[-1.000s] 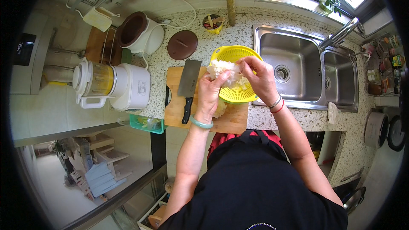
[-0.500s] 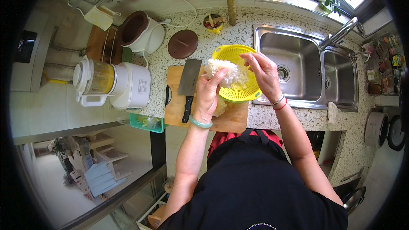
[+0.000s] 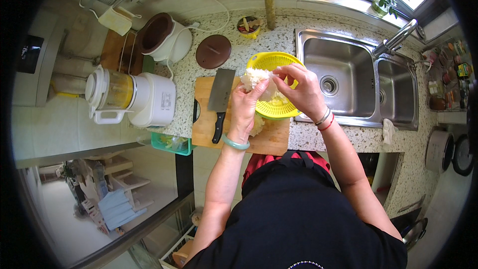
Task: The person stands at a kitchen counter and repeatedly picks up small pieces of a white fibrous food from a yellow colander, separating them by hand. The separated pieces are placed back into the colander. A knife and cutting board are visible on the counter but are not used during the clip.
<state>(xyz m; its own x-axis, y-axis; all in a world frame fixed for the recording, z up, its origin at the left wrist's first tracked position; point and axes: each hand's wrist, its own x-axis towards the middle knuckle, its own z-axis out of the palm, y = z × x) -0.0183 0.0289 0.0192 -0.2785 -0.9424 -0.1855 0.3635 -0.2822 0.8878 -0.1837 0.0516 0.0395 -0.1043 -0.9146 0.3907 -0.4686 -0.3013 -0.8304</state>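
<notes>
A pale, frilly clump of white fungus [image 3: 255, 77] is gripped in my left hand [image 3: 244, 107], above the cutting board's right part. My right hand [image 3: 301, 89] pinches at the clump's right edge, thumb and forefinger closed on a piece of it. Beneath both hands stands a yellow colander [image 3: 273, 61] holding more pale torn pieces. On the wooden cutting board [image 3: 204, 132] a cleaver [image 3: 221, 92] lies with its black handle toward me. Another pale clump [image 3: 257, 125] rests on the board, partly hidden by my left hand and the colander.
To the right is a double steel sink [image 3: 338, 60] with a faucet [image 3: 398, 37]. A white blender [image 3: 119, 94], a white pot with a brown inside [image 3: 167, 37] and a brown lid [image 3: 213, 51] stand left. Behind are a small yellow bowl [image 3: 250, 32] and an upright pipe [image 3: 269, 0].
My right hand has moved left and closed onto the white fungus's edge. The clump has turned slightly in my left hand.
</notes>
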